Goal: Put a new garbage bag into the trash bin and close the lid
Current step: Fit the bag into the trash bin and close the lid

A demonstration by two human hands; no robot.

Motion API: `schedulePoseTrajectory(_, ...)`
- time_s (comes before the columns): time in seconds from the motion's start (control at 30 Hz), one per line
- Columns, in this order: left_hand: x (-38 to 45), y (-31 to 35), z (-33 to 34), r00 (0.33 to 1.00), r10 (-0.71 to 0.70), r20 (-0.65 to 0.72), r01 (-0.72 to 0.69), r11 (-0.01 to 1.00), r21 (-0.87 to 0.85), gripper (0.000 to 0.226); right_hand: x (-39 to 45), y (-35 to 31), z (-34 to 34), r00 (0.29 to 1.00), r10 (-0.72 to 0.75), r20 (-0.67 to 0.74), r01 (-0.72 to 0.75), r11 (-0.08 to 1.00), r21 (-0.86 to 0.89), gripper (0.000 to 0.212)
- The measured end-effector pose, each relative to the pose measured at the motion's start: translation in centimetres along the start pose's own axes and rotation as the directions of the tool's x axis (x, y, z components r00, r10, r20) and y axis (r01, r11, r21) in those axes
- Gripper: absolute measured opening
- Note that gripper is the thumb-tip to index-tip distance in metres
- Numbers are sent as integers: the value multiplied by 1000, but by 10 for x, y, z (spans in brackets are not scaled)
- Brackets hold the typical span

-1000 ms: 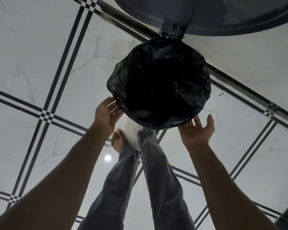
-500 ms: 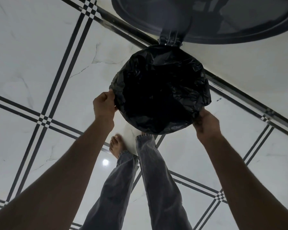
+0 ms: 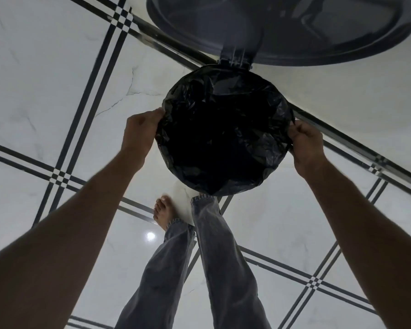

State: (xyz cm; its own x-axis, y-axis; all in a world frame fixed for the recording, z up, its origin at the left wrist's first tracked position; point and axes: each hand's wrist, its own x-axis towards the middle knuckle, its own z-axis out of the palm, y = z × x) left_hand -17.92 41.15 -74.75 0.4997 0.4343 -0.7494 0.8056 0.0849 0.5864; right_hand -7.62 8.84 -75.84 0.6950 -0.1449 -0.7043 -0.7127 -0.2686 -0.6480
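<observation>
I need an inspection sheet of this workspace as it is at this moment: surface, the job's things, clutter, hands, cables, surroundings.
Surface: glossy white marble-look floor with dark double stripes; a light reflection shows on it.
Job's things: black garbage bag spread over the mouth of the round trash bin, which it hides almost wholly; dark lid stands open on its hinge at the far side.
Clutter: nothing seen.
Hands: left hand pinches the bag's left edge; right hand pinches its right edge.
Cables: nothing seen.
Surroundings: the person's jeans legs and one bare foot just before the bin.
</observation>
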Motion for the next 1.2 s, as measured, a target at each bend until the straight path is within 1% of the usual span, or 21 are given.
schedulePoseTrajectory(0.03,1,0,-2,1000,6,13,-6,1000,-1,41,4,-1,0,1000,27,-6,-27,999,26,20)
schedulePoseTrajectory(0.07,2,0,-3,1000,9,21,-9,1000,-14,35,9,-2,1,998,55,-22,-53,996,66,14)
schedulePoseTrajectory(0.1,3,-1,-4,1000,-1,28,3,998,-65,27,13,-3,1,995,85,-52,-80,992,99,9)
schedulePoseTrajectory(0.17,4,1,-5,997,-56,54,66,978,-197,20,22,-6,2,985,135,-104,-118,982,149,10)
schedulePoseTrajectory(0.23,9,1,-5,993,-91,76,105,971,-213,16,32,-9,1,980,172,-101,-154,974,167,12)
schedulePoseTrajectory(0.27,11,2,-4,991,-105,82,119,976,-185,13,37,-10,0,982,177,-68,-164,973,160,11)
schedulePoseTrajectory(0.33,18,5,-2,991,-112,68,120,985,-127,11,43,-14,-2,977,203,59,-209,968,140,3)
schedulePoseTrajectory(0.4,24,10,0,994,-102,39,105,991,-86,13,47,-19,0,962,227,150,-245,962,117,19)
schedulePoseTrajectory(0.47,28,16,1,994,-99,41,102,993,-62,17,44,-27,4,956,183,231,-206,975,78,18)
schedulePoseTrajectory(0.53,30,21,2,995,-78,69,82,994,-66,18,42,-32,8,939,119,322,-152,985,82,25)
schedulePoseTrajectory(0.6,30,27,3,996,-43,84,52,992,-116,12,38,-36,10,931,75,358,-124,986,116,26)
schedulePoseTrajectory(0.63,31,31,3,995,-36,92,49,988,-146,15,37,-37,11,932,67,356,-123,983,137,23)
schedulePoseTrajectory(0.7,34,41,4,991,-46,124,64,987,-147,35,39,-39,11,935,91,342,-153,975,159,17)
schedulePoseTrajectory(0.73,35,45,6,990,-32,138,50,991,-126,41,41,-40,11,934,109,340,-169,973,154,17)
schedulePoseTrajectory(0.8,36,53,10,981,63,182,-52,997,-62,43,42,-43,12,921,119,372,-176,977,124,25)
schedulePoseTrajectory(0.87,37,58,16,959,180,218,-184,983,-3,31,41,-47,16,903,75,424,-134,985,112,30)
schedulePoseTrajectory(0.93,43,62,22,953,246,175,-257,966,43,15,38,-53,23,917,5,400,-53,993,108,21)
schedulePoseTrajectory(0.97,47,64,24,959,252,132,-261,964,56,12,36,-57,27,930,-25,366,-13,995,101,15)
schedulePoseTrajectory(1.03,51,69,30,976,211,60,-214,975,60,17,39,-61,32,957,-35,289,6,995,102,8)
schedulePoseTrajectory(1.13,58,74,38,995,100,10,-100,993,57,25,48,-64,39,976,-7,218,-17,994,107,13)
schedulePoseTrajectory(1.2,63,76,42,998,53,-19,-52,996,68,27,52,-64,45,985,33,167,-52,993,109,14)
